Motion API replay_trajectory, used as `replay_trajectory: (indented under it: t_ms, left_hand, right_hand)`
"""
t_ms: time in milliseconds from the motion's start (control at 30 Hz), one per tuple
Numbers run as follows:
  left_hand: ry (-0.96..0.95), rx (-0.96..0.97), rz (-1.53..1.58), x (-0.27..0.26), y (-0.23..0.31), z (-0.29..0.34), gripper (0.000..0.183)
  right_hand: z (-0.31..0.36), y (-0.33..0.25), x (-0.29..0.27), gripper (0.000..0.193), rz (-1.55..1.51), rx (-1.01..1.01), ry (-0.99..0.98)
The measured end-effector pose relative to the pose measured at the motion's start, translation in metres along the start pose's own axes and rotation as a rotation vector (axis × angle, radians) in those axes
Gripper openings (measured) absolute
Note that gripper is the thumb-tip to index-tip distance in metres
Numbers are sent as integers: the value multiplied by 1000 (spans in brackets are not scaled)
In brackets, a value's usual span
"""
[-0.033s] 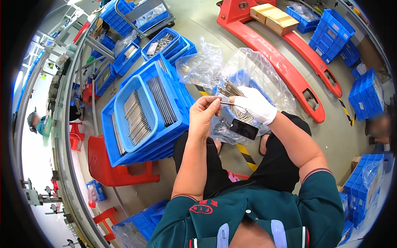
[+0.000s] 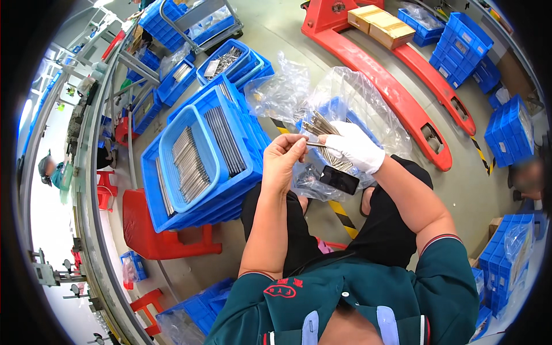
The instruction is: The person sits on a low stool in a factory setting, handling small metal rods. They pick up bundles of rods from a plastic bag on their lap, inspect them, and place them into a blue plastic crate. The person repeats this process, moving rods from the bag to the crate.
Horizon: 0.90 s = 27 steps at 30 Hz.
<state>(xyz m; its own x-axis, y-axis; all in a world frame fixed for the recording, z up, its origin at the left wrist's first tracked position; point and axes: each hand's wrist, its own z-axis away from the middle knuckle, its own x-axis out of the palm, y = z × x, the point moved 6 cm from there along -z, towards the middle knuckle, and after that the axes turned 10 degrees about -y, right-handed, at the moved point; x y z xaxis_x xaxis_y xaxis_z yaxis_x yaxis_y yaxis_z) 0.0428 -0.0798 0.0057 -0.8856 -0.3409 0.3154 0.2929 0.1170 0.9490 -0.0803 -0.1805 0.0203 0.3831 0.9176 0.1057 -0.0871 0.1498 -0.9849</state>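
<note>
A thin metal rod is held level between my two hands. My bare left hand pinches its left end between thumb and fingertips. My right hand, in a white glove with the fingertips bare, is closed round the other end. Below and behind the glove is a blue bin lined with clear plastic, holding a heap of metal rods. A black phone lies at the bin's near side. To the left, a light blue basket with rows of rods sits on stacked blue crates.
A red pallet jack with cardboard boxes stands far right. Clear plastic bags lie beyond my hands. A red stool is on the left. Blue crates line the right side; a metal workbench edge runs along the left.
</note>
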Motion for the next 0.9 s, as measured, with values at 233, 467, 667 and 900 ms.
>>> replay_trajectory:
  t_ms: [233, 467, 667, 900]
  left_hand:
    - [86, 77, 132, -23, 9, -2, 17]
    - [-11, -23, 316, -8, -11, -2, 14]
    - [-59, -91, 289, -7, -15, -1, 14]
    - [-39, -154, 157, -12, -12, 2, 15]
  right_hand:
    - [5, -9, -1, 21, 120, 40, -47]
    - [6, -4, 8, 22, 263, 75, -62]
    - [6, -8, 5, 28, 421, 37, -8]
    - [7, -8, 0, 27, 529, -77, 35]
